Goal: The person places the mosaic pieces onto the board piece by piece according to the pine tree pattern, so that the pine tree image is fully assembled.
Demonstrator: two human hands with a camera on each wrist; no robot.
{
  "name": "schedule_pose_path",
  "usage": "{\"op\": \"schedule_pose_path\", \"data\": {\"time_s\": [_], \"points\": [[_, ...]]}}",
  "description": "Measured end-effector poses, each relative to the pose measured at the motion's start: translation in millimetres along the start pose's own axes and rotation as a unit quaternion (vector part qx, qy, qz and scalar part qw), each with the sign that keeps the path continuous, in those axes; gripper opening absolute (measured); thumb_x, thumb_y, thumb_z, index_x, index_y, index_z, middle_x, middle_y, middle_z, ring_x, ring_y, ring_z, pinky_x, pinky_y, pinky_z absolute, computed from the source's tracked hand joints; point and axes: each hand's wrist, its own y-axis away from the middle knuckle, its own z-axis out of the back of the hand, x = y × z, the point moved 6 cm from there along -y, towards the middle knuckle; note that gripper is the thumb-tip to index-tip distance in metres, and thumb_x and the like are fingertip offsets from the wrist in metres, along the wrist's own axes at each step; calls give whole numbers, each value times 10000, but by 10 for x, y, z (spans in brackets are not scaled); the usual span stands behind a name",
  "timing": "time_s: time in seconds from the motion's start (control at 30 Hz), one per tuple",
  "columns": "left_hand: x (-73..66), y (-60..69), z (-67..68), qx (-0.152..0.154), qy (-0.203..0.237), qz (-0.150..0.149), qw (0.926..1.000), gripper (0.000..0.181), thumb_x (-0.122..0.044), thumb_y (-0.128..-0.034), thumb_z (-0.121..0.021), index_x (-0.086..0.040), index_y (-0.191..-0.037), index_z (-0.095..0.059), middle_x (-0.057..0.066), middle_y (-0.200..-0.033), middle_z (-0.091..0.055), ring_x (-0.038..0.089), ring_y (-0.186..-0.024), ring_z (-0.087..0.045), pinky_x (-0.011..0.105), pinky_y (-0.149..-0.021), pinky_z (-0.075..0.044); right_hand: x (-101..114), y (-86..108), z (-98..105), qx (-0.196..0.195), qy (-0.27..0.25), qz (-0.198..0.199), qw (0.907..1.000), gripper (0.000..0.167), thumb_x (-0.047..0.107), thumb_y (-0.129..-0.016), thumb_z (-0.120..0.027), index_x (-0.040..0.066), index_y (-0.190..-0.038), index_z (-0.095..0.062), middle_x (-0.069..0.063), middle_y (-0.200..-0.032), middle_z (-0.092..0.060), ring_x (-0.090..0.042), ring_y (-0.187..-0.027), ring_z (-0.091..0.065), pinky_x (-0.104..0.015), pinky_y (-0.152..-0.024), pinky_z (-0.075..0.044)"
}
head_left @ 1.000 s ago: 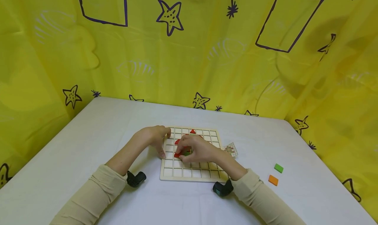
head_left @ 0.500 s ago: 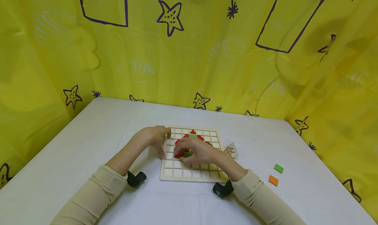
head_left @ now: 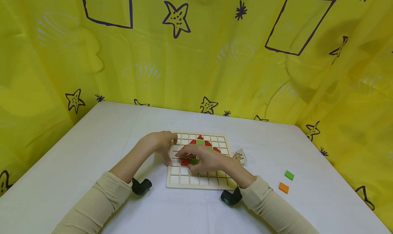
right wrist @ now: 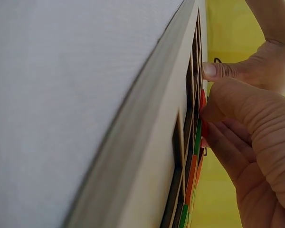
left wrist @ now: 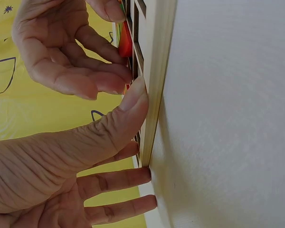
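A wooden grid board (head_left: 184, 186) lies on the table, with red and green pieces set in its cells. My left hand (head_left: 161, 143) rests along its left edge; in the left wrist view the thumb (left wrist: 133, 99) touches the frame while the other fingers extend beside it. Over the board is my right hand (head_left: 205, 158), its thumb and fingers spread apart. Just by them sits a red piece (head_left: 185, 162), next to a green piece (head_left: 194, 161). Farther up are a red triangle (head_left: 200, 137) and another green piece (head_left: 200, 142). The right hand hides the board's middle.
A small pattern card (head_left: 239, 156) lies at the board's right edge, partly behind the right wrist. Farther right on the white table (head_left: 319, 206) are a loose green tile (head_left: 289, 175) and an orange tile (head_left: 284, 188). A yellow curtain (head_left: 196, 67) surrounds the table.
The right fingers were pinching the red piece; they have let go and spread, leaving it on the board beside the green one. The left hand has stayed at the board's edge.
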Motion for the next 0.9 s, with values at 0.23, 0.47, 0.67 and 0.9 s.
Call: {"op": "schedule_pose_path", "data": {"time_s": [0.23, 0.47, 0.67, 0.9], "points": [[6, -9, -2, 15, -43, 29, 10000, 732, -322, -695, -968, -110, -1277, -578, 89, -1218, -585, 262, -1163, -547, 491, -996, -494, 6, -4, -6, -3, -97, 5, 10000, 484, -58, -859, -674, 20, -1333, -613, -49, -1267, -679, -140, -1159, -625, -271, -1026, -498], [11, -12, 0, -15, -23, 19, 10000, 737, -319, -687, -973, -115, -1273, -576, 78, -1208, -581, 257, -1161, -545, 482, -998, -491, -4, 20, 16, -79, 44, -133, 9999, 448, -25, -870, -686, 49, -1309, -636, -32, -1259, -667, -139, -1128, -618, -290, -1020, -499], [9, -16, 11, -80, -55, -75, 9999, 743, -315, -677, -979, -104, -1267, -579, 85, -1201, -583, 256, -1153, -548, 468, -1005, -485, -67, 72, 77, -283, 307, -209, 9989, 482, -27, -844, -669, 62, -1316, -637, -21, -1233, -662, -163, -1079, -603, -321, -983, -508], [12, -22, 3, -94, -103, -64, 9999, 746, -312, -675, -980, -105, -1269, -579, 97, -1208, -585, 263, -1150, -558, 469, -1015, -486, -111, 85, 94, -294, 484, -261, 9981, 506, -5, -844, -669, 75, -1342, -632, -17, -1251, -647, -185, -1034, -569, -336, -953, -500]]}}
